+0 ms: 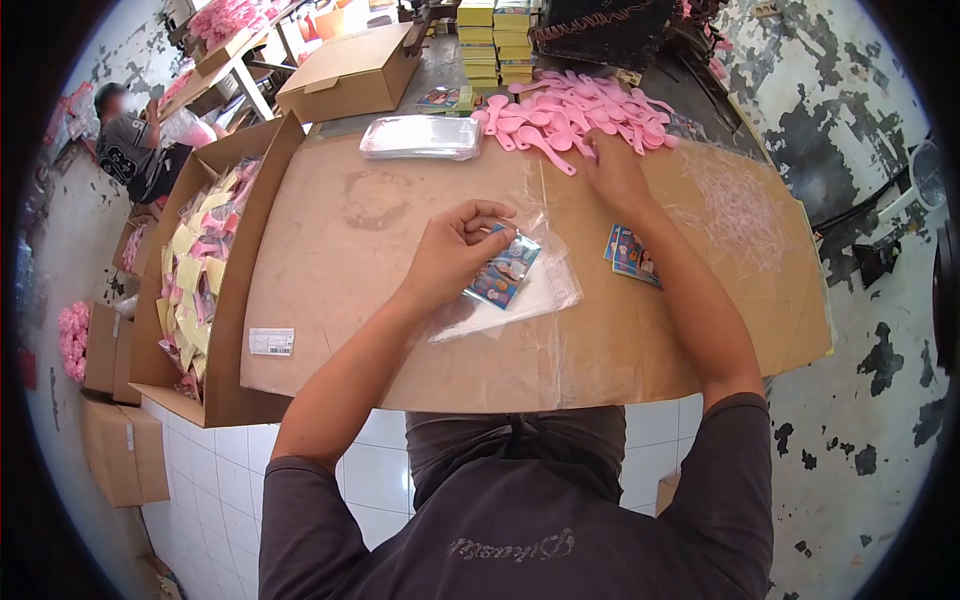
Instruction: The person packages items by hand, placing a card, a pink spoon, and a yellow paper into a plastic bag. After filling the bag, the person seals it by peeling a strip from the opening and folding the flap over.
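My left hand [462, 252] is closed on a small printed card [508, 275] with a blue, colourful front, pinched between thumb and fingers. Under it lie clear plastic bags [550, 288] on the cardboard sheet. My right hand [612, 172] reaches to the near edge of a heap of pink plastic spoons [570, 110]. Its fingertips look closed around a pink spoon, partly hidden by the fingers. Several more printed cards [628, 252] lie beneath my right forearm, which covers part of them.
Left of the cardboard worktop [330, 290] stands an open carton [285, 165] of filled packets. A stack of clear bags [420, 138] lies behind, near a closed box [350, 75] and stacked yellow-edged cards [480, 45]. Plastic shreds [735, 205] are at right. A person [135, 140] sits far left.
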A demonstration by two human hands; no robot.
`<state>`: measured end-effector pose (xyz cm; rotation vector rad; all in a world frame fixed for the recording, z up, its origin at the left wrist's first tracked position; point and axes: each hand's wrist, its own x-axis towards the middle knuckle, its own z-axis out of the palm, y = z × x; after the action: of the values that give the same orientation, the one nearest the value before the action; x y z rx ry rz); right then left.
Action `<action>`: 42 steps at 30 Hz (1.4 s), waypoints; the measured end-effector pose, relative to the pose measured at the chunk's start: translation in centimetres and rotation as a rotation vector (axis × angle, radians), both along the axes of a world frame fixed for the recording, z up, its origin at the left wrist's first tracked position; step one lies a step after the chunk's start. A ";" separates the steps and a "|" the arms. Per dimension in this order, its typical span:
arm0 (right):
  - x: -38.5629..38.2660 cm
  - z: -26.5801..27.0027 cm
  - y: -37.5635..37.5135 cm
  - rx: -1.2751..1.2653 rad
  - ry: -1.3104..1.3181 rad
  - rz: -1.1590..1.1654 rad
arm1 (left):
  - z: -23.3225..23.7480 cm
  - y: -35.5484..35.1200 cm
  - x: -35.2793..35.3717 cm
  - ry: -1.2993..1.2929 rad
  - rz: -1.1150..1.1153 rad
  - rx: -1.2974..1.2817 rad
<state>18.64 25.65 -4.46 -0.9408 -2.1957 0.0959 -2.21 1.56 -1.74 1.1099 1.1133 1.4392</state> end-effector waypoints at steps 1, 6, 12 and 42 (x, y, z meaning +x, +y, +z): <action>0.2 1.1 -0.7 -0.039 0.009 -0.024 | 0.2 -0.1 -0.1 0.031 0.000 0.005; 2.5 7.0 -7.6 -0.154 0.127 0.188 | 0.4 -0.2 -0.6 0.074 -0.049 -0.112; 4.6 5.5 -11.9 -0.521 0.449 0.383 | -0.3 -0.1 0.5 0.033 -0.083 -0.072; 2.7 8.2 -16.3 -0.413 0.157 0.801 | 0.8 -1.1 1.1 -0.010 -0.401 -0.168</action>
<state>21.34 9.38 3.69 -0.1811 -2.3103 0.9875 -1.09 0.45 -0.90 1.1285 0.9214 1.0190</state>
